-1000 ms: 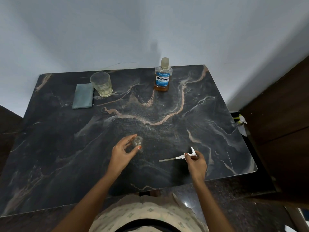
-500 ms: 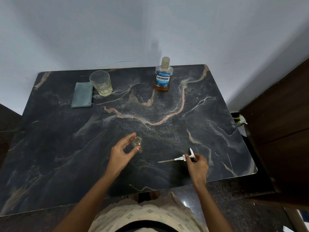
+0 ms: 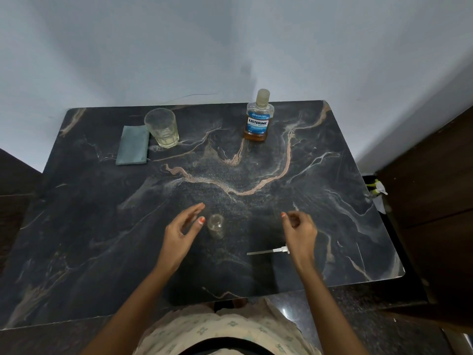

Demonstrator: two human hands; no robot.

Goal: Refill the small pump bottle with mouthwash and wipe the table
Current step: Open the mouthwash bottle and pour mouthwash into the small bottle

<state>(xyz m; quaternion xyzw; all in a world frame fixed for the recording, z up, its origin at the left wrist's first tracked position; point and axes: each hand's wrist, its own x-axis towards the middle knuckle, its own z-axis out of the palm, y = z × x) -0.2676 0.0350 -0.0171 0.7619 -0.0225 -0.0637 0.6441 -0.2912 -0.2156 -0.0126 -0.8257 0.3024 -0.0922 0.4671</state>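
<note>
A small clear pump bottle [image 3: 215, 226] stands uncapped near the middle front of the dark marble table [image 3: 102, 226]. My left hand [image 3: 180, 231] hovers just left of it with fingers straight, apart from the bottle. The white pump head with its dip tube [image 3: 268, 251] lies flat on the table to the right. Above the pump head, my right hand [image 3: 299, 231] holds nothing, its fingers loosely curled. A Listerine mouthwash bottle [image 3: 258, 119] with amber liquid at its bottom stands capped at the back. A folded grey-green cloth [image 3: 133, 146] lies at the back left.
A drinking glass [image 3: 162, 128] with a little pale liquid stands beside the cloth. The wall [image 3: 230, 47] runs behind the table. A dark wooden cabinet [image 3: 435, 188] is at the right, with a spray bottle [image 3: 377, 190] in the gap.
My right hand let go of the pump head, which now lies on the table, and rose forward. My left hand released the small bottle and opened beside it.
</note>
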